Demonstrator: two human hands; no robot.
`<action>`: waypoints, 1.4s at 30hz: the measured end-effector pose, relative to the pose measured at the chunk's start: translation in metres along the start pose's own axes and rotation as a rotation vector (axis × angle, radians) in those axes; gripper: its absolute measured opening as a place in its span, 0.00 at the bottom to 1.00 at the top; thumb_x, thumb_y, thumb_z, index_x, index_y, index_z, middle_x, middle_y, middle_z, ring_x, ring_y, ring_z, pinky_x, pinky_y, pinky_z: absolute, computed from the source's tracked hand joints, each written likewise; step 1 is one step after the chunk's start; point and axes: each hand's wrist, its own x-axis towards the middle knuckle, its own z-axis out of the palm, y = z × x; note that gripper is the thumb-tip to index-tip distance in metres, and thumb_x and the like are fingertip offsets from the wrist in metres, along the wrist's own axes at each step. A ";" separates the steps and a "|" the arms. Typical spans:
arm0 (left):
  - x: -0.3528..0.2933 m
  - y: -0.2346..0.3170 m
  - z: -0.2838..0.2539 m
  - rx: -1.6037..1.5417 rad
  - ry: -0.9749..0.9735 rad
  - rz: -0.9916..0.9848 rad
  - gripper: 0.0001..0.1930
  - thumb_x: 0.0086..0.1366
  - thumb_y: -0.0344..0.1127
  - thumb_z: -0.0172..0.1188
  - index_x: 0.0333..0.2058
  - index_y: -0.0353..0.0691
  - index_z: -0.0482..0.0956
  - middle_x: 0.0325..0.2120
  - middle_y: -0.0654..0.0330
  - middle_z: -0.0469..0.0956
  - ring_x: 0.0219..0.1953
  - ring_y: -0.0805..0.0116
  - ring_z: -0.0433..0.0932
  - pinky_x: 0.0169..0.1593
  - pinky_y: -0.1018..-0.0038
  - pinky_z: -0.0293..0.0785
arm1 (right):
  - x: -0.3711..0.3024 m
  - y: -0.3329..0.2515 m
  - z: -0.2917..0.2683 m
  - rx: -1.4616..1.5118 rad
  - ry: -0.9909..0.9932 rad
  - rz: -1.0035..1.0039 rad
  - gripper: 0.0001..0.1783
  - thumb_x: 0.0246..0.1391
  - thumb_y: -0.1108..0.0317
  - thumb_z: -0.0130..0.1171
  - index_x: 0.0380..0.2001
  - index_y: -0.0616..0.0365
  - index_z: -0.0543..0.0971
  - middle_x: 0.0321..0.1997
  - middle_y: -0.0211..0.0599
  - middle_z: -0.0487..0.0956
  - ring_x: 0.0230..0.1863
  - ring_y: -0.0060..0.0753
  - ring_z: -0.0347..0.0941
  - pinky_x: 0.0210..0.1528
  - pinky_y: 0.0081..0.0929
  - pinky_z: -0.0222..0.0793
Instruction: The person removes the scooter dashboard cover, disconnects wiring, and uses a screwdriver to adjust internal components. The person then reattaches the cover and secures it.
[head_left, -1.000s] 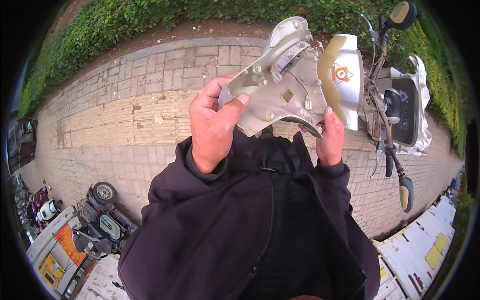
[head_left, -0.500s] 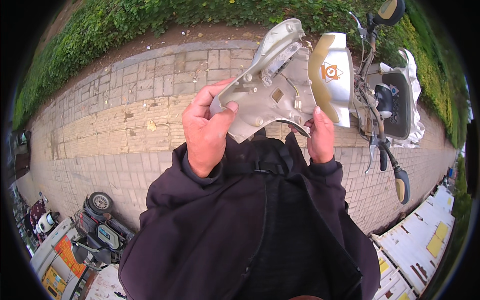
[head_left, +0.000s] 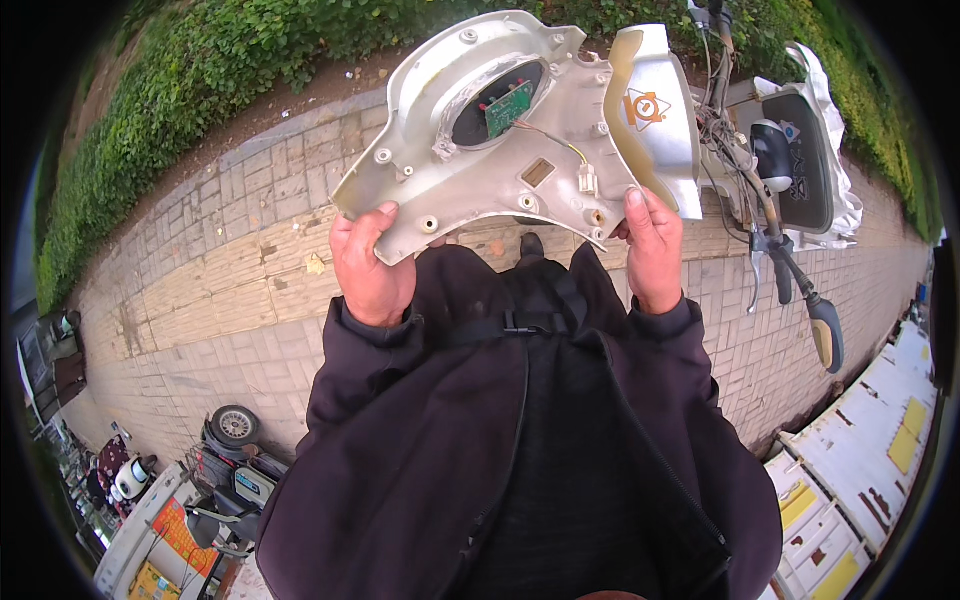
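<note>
I hold a cream-white plastic scooter panel (head_left: 500, 150) up in front of me, its inner side facing me. A green circuit board (head_left: 508, 100) sits in its oval opening, and a thin wire runs to a small white connector (head_left: 586, 180). My left hand (head_left: 372, 265) grips the panel's lower left edge. My right hand (head_left: 652, 248) grips its lower right edge. A silver-grey front cover (head_left: 660, 110) with an orange emblem shows just behind the panel on the right.
A partly stripped scooter (head_left: 790, 170) stands at the right with exposed wires, handlebar and brake lever (head_left: 810, 300). Paved brick ground (head_left: 200, 290) lies below, a green hedge (head_left: 200, 80) beyond. Parked scooters (head_left: 220, 470) at lower left, white panels (head_left: 870, 450) at lower right.
I have turned and raised the panel so its inner side with the circuit board faces me squarely. Both hands shifted to its lower edges.
</note>
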 end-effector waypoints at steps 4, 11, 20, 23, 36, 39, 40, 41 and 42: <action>0.004 0.001 0.000 0.049 0.083 -0.028 0.19 0.66 0.30 0.54 0.54 0.28 0.72 0.40 0.48 0.81 0.35 0.54 0.83 0.35 0.57 0.82 | 0.000 0.002 -0.005 -0.021 -0.027 -0.038 0.26 0.71 0.51 0.57 0.51 0.69 0.81 0.38 0.35 0.84 0.36 0.23 0.80 0.40 0.22 0.77; 0.003 0.008 0.011 0.012 0.105 -0.003 0.19 0.67 0.31 0.54 0.53 0.23 0.72 0.39 0.43 0.83 0.33 0.50 0.85 0.35 0.61 0.83 | 0.004 -0.045 -0.018 -0.212 0.283 -0.283 0.21 0.72 0.61 0.55 0.55 0.72 0.78 0.42 0.47 0.84 0.37 0.30 0.83 0.44 0.27 0.79; 0.018 0.017 -0.005 -0.225 0.092 -0.109 0.19 0.69 0.30 0.51 0.54 0.24 0.73 0.43 0.42 0.83 0.39 0.50 0.85 0.44 0.66 0.88 | -0.025 -0.147 0.037 -0.588 -0.476 -0.556 0.18 0.57 0.70 0.67 0.47 0.74 0.81 0.37 0.50 0.84 0.34 0.38 0.84 0.40 0.32 0.78; 0.023 0.020 -0.012 -0.372 0.085 -0.125 0.19 0.71 0.30 0.47 0.56 0.25 0.72 0.45 0.42 0.82 0.40 0.50 0.85 0.46 0.68 0.89 | -0.024 -0.154 0.070 -0.697 -0.659 -0.746 0.20 0.48 0.68 0.73 0.43 0.68 0.83 0.32 0.45 0.84 0.30 0.42 0.83 0.33 0.33 0.77; 0.022 0.024 -0.052 -0.619 -0.069 -0.144 0.17 0.77 0.28 0.42 0.59 0.25 0.68 0.49 0.42 0.79 0.39 0.51 0.84 0.46 0.68 0.90 | -0.021 -0.124 0.100 -0.686 -0.783 -0.768 0.20 0.45 0.69 0.76 0.41 0.65 0.82 0.32 0.44 0.83 0.28 0.44 0.81 0.28 0.34 0.74; 0.022 0.024 -0.050 -0.633 -0.043 -0.141 0.18 0.75 0.28 0.43 0.59 0.25 0.69 0.48 0.42 0.80 0.38 0.51 0.84 0.45 0.69 0.90 | -0.019 -0.119 0.094 -0.707 -0.761 -0.730 0.18 0.47 0.71 0.74 0.41 0.66 0.82 0.32 0.45 0.83 0.29 0.46 0.82 0.29 0.34 0.75; 0.020 0.025 -0.048 -0.634 -0.037 -0.137 0.18 0.75 0.28 0.44 0.59 0.25 0.69 0.48 0.42 0.80 0.37 0.50 0.84 0.45 0.69 0.90 | -0.019 -0.117 0.091 -0.714 -0.751 -0.704 0.17 0.48 0.72 0.74 0.40 0.66 0.82 0.32 0.46 0.83 0.29 0.46 0.82 0.30 0.34 0.76; 0.019 0.025 -0.045 -0.601 -0.019 -0.123 0.19 0.74 0.29 0.45 0.58 0.25 0.69 0.47 0.43 0.81 0.37 0.50 0.84 0.44 0.69 0.90 | -0.018 -0.116 0.089 -0.721 -0.740 -0.679 0.16 0.49 0.72 0.73 0.40 0.66 0.82 0.32 0.46 0.83 0.30 0.47 0.82 0.31 0.34 0.76; 0.018 0.026 -0.041 -0.570 -0.009 -0.111 0.19 0.72 0.30 0.46 0.58 0.25 0.70 0.45 0.43 0.81 0.36 0.50 0.85 0.43 0.69 0.89 | -0.017 -0.114 0.087 -0.714 -0.728 -0.671 0.15 0.49 0.72 0.73 0.40 0.66 0.82 0.32 0.46 0.83 0.30 0.47 0.82 0.31 0.34 0.76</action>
